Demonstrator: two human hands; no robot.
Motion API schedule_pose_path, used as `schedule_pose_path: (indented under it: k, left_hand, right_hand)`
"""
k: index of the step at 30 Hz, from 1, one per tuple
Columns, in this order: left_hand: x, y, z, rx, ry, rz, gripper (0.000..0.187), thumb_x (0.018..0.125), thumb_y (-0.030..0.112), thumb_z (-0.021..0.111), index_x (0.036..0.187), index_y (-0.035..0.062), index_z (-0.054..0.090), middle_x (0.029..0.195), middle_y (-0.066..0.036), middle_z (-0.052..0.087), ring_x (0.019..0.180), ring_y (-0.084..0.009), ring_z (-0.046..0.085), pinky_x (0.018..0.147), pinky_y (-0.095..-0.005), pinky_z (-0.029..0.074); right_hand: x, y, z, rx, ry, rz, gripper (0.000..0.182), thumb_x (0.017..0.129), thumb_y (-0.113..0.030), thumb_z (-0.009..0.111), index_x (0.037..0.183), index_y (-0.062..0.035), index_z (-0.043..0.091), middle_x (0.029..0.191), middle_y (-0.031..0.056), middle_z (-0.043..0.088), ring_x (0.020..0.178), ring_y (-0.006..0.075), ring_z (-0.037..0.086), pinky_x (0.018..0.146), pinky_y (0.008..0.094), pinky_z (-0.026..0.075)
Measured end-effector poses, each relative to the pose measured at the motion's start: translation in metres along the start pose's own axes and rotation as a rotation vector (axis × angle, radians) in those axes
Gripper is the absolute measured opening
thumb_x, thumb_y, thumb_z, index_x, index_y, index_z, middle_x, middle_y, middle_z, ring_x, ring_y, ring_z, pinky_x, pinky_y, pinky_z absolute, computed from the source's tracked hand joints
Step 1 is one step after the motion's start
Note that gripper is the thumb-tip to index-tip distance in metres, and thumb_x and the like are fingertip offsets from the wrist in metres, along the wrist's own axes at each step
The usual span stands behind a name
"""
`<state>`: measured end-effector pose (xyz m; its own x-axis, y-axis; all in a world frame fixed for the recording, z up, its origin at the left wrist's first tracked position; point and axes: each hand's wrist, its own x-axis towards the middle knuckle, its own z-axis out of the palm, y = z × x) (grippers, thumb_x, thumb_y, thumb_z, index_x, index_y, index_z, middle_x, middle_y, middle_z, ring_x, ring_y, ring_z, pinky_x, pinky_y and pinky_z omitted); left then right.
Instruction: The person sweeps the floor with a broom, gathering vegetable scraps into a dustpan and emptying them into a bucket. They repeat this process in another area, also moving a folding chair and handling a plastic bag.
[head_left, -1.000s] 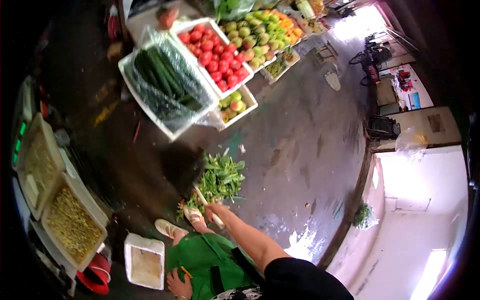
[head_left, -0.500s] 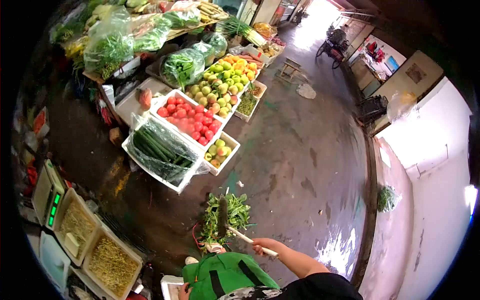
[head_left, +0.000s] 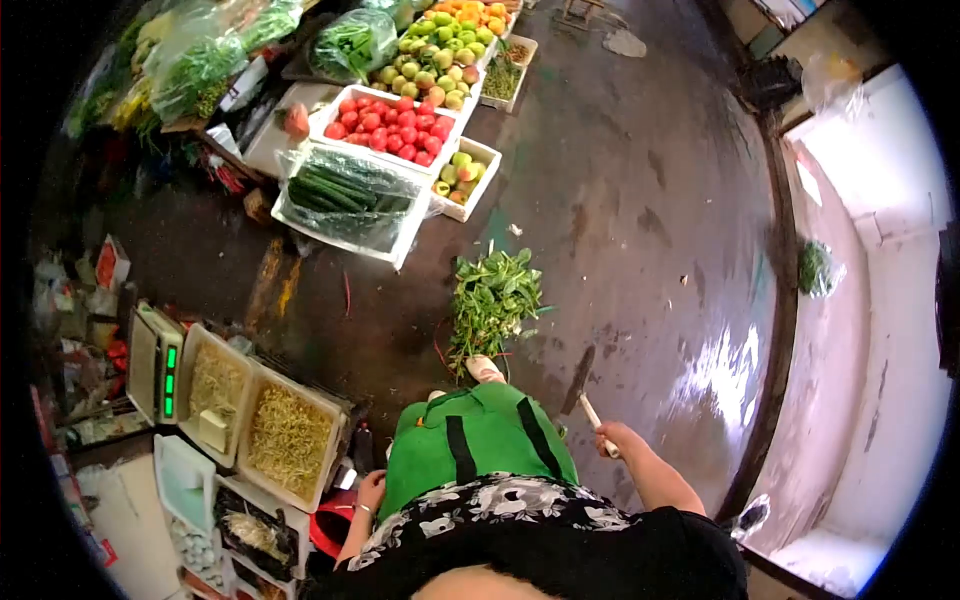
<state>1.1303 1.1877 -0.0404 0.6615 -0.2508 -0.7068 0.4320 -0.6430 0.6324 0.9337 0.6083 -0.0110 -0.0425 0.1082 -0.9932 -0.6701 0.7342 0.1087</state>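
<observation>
My right hand [head_left: 622, 438] is closed round the white handle of a broom [head_left: 590, 405] with a long dark head, held out to the right over the wet floor. My left hand [head_left: 371, 491] hangs beside the green apron [head_left: 480, 450], near a red bucket [head_left: 332, 525]. It seems to hold nothing, its fingers loose and partly out of sight. In front of my feet lies a heap of green leaves and stems [head_left: 495, 295], with the broom to its right, apart from it. A light shoe [head_left: 486, 369] shows at the heap's near edge.
White boxes of cucumbers [head_left: 345, 195], tomatoes [head_left: 390, 130] and apples [head_left: 462, 178] stand ahead. A scale [head_left: 155, 365] with green digits and tubs of sprouts [head_left: 290, 435] are on the left. A pale wall [head_left: 850, 350] runs along the right, with a bagged green bundle [head_left: 818, 268].
The broom has moved from over the leaf heap to its right and closer to me. My view has tilted down, and more of my left arm shows beside the apron.
</observation>
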Motion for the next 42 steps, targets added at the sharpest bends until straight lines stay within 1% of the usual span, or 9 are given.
schedule_pose_path:
  k: [2, 4, 12, 16, 23, 27, 35, 38, 42]
  left_hand:
    - [-0.016, 0.100, -0.012, 0.057, 0.027, -0.120, 0.028, 0.079, 0.016, 0.058, 0.103, 0.0011, 0.060, 0.084, -0.008, 0.063, 0.072, -0.0139, 0.058, 0.065, -0.0263, 0.047]
    - [0.000, 0.092, -0.020, -0.106, 0.009, -0.130, 0.028, 0.080, 0.014, 0.056, 0.106, 0.0012, 0.057, 0.076, -0.007, 0.060, 0.057, -0.0117, 0.055, 0.048, -0.0238, 0.044]
    - [0.058, 0.143, -0.004, -0.106, -0.035, -0.243, 0.030, 0.081, 0.013, 0.055, 0.110, 0.0050, 0.054, 0.072, -0.008, 0.060, 0.054, -0.0158, 0.056, 0.042, -0.0283, 0.044]
    - [0.093, 0.188, 0.032, -0.078, -0.064, -0.264, 0.031, 0.081, 0.014, 0.056, 0.111, 0.0057, 0.053, 0.076, -0.008, 0.059, 0.057, -0.0175, 0.058, 0.045, -0.0315, 0.048]
    - [0.132, 0.352, 0.138, 0.157, -0.189, 0.212, 0.031, 0.080, 0.012, 0.057, 0.109, 0.0019, 0.056, 0.086, -0.007, 0.061, 0.069, -0.0154, 0.059, 0.056, -0.0273, 0.049]
    - [0.154, 0.389, 0.165, 0.273, -0.221, 0.177, 0.029, 0.077, 0.011, 0.059, 0.105, 0.0006, 0.059, 0.083, -0.006, 0.062, 0.068, -0.0139, 0.057, 0.060, -0.0258, 0.047]
    - [0.264, 0.382, 0.150, 0.532, -0.412, 0.204, 0.025, 0.077, 0.010, 0.061, 0.099, -0.0025, 0.062, 0.089, -0.011, 0.065, 0.080, -0.0164, 0.061, 0.074, -0.0276, 0.048]
    - [0.324, 0.391, 0.150, 0.708, -0.552, 0.297, 0.022, 0.077, 0.010, 0.060, 0.096, -0.0015, 0.062, 0.086, -0.011, 0.064, 0.077, -0.0158, 0.060, 0.071, -0.0278, 0.047]
    - [0.349, 0.466, 0.194, 0.881, -0.707, 0.291, 0.018, 0.075, 0.010, 0.059, 0.091, 0.0004, 0.061, 0.080, -0.009, 0.062, 0.071, -0.0157, 0.058, 0.065, -0.0283, 0.046]
  right_hand:
    - [0.003, 0.015, -0.010, 0.103, -0.033, 0.075, 0.016, 0.086, -0.012, 0.047, 0.073, -0.0090, 0.037, 0.051, -0.0006, 0.039, 0.039, 0.0100, 0.041, 0.034, 0.0240, 0.034]
    - [0.008, 0.044, -0.025, 0.079, 0.106, -0.025, 0.015, 0.087, -0.013, 0.046, 0.075, -0.0086, 0.038, 0.051, -0.0011, 0.039, 0.039, 0.0094, 0.039, 0.032, 0.0232, 0.031]
    - [0.048, 0.075, -0.083, -0.145, 0.002, 0.004, 0.018, 0.087, -0.022, 0.047, 0.072, -0.0127, 0.040, 0.049, -0.0034, 0.039, 0.040, 0.0087, 0.039, 0.032, 0.0236, 0.025]
    - [-0.012, 0.034, -0.078, 0.275, -0.058, 0.094, 0.016, 0.085, -0.019, 0.049, 0.073, -0.0121, 0.042, 0.050, -0.0037, 0.040, 0.040, 0.0092, 0.040, 0.032, 0.0227, 0.026]
    - [0.040, 0.001, -0.148, 0.130, -0.062, -0.204, 0.016, 0.085, -0.019, 0.049, 0.074, -0.0084, 0.045, 0.052, -0.0005, 0.043, 0.040, 0.0118, 0.041, 0.036, 0.0259, 0.034]
    - [0.018, -0.008, -0.154, -0.176, 0.128, -0.459, 0.013, 0.084, -0.016, 0.049, 0.077, -0.0058, 0.052, 0.058, 0.0014, 0.046, 0.041, 0.0134, 0.042, 0.039, 0.0326, 0.039]
    - [0.038, 0.041, -0.133, 0.409, 0.025, -0.316, 0.028, 0.080, -0.024, 0.060, 0.099, -0.0035, 0.061, 0.071, 0.0053, 0.055, 0.058, 0.0171, 0.049, 0.049, 0.0357, 0.040]
    - [-0.014, 0.029, -0.117, 0.388, 0.074, -0.253, 0.011, 0.081, -0.018, 0.055, 0.078, -0.0077, 0.056, 0.058, 0.0004, 0.048, 0.047, 0.0133, 0.047, 0.044, 0.0317, 0.040]
    - [0.085, 0.075, -0.087, 0.736, 0.079, -0.109, 0.012, 0.079, -0.013, 0.057, 0.073, -0.0048, 0.052, 0.058, 0.0019, 0.051, 0.045, 0.0134, 0.048, 0.040, 0.0280, 0.038]
